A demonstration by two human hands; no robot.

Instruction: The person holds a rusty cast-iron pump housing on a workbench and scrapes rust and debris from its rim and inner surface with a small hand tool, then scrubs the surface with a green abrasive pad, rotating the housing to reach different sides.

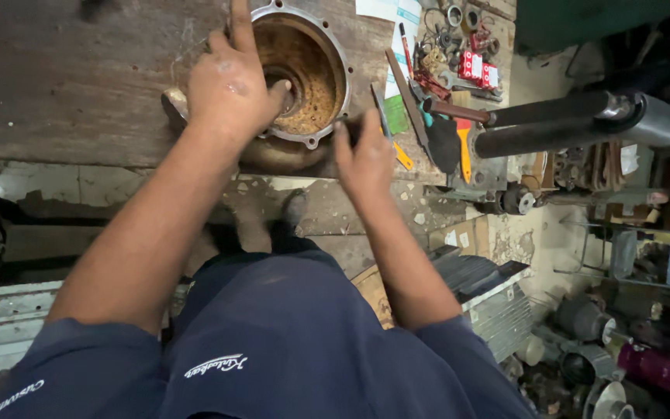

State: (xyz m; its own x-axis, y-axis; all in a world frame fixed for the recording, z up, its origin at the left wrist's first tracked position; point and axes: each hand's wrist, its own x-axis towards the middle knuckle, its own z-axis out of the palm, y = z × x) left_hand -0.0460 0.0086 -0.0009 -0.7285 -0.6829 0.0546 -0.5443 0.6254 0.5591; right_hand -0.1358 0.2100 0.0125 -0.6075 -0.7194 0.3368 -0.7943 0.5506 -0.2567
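A round metal motor end cover (pixel 327 58), rusty brown inside, lies on a dark wooden workbench (pixel 56 85). My left hand (pixel 230 81) presses on its left rim, with the thumb reaching toward the centre hole. At the cover's lower right edge, my right hand (pixel 362 155) pinches a small dark thing that I cannot make out. Both arms reach out from dark blue sleeves.
To the right of the cover lie a long flat file (pixel 409 97), a yellow-handled tool (pixel 465 151), loose bearings and red packets (pixel 478 68). A black cylinder (pixel 575 124) juts in from the right. A grey ribbed motor (pixel 482 291) sits on the floor.
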